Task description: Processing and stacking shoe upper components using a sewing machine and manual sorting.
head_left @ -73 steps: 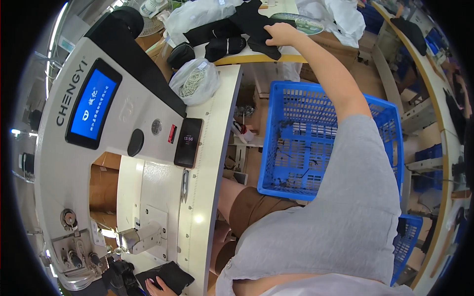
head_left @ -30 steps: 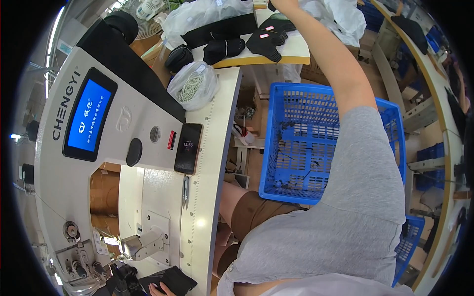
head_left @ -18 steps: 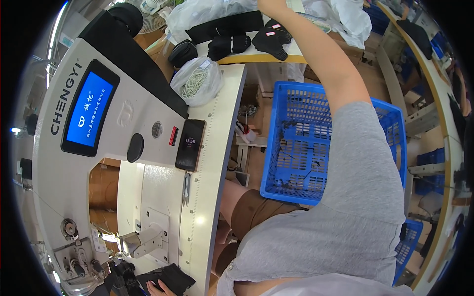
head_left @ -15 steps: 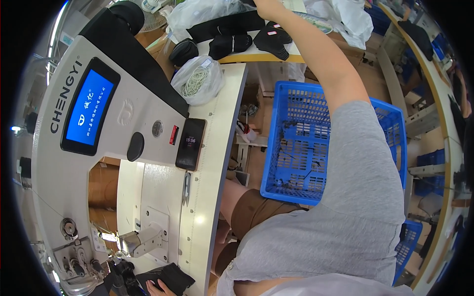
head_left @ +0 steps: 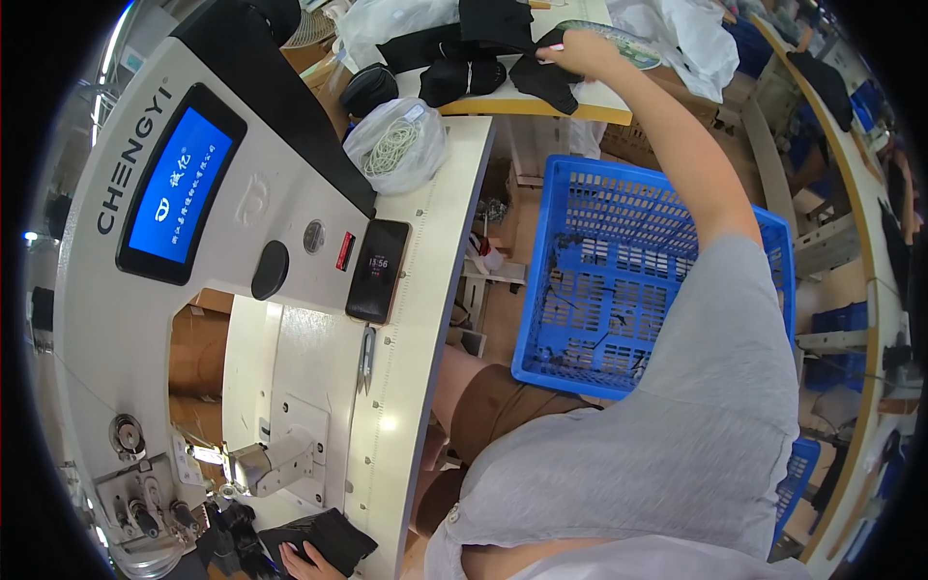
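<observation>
At the lower left, my left hand (head_left: 307, 564) lies with fingers stretched over a folded black fabric piece (head_left: 333, 541), beside the head of a white sewing machine (head_left: 217, 208). My right arm reaches to the far table, where my right hand (head_left: 585, 53) pinches the edge of a black sock (head_left: 551, 41) with a small pink mark by the fingertips. Below it lie more black socks (head_left: 543, 85). To their left are a tied black bundle (head_left: 462, 80) and a flat black piece (head_left: 496, 24).
A phone (head_left: 378, 271) and thread snips (head_left: 366, 360) lie on the machine table (head_left: 401, 338). A clear bag of pale cord (head_left: 394, 147) sits at its far end. A blue crate (head_left: 541, 280) stands to the right, under my right arm. White plastic bags (head_left: 691, 43) lie at the back.
My right hand has moved right and nearer, from the back edge to the black socks. A flat black piece now shows behind the tied bundle. My left hand stays on its fabric.
</observation>
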Action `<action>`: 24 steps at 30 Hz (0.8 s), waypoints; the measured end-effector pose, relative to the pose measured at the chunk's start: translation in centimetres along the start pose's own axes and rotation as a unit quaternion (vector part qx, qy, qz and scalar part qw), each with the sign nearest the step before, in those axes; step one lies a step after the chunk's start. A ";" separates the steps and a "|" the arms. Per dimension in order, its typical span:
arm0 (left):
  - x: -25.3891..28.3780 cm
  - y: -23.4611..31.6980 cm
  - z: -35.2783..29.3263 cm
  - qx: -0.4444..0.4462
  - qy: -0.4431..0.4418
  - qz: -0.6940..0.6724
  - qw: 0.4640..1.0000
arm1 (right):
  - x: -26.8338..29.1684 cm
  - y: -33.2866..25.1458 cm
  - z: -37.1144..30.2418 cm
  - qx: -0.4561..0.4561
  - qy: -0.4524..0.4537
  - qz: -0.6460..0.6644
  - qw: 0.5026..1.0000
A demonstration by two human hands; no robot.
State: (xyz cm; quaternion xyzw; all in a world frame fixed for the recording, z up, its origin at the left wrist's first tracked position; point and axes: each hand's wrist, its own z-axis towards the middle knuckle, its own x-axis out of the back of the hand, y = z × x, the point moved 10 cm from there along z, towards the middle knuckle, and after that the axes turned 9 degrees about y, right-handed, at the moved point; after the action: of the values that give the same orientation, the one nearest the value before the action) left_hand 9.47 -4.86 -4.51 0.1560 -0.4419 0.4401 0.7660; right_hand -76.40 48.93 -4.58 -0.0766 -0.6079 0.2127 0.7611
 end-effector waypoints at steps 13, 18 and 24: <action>1.2 5.0 0.5 0.030 -0.023 -0.095 0.995 | 2.9 3.0 -1.2 0.040 0.266 0.085 0.959; 1.9 6.2 1.0 0.037 -0.023 -0.083 0.996 | 6.3 10.4 2.4 -0.063 0.250 0.363 0.895; 1.2 6.1 0.9 0.039 -0.049 -0.085 0.994 | 10.3 13.4 3.4 -0.086 0.309 0.561 0.763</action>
State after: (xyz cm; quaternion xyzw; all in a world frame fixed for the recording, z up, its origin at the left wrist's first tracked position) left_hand 4.34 -1.34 -3.94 0.2441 -0.4468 0.3817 0.7715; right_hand -80.96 64.77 0.39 -0.5304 -0.2039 0.5133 0.6431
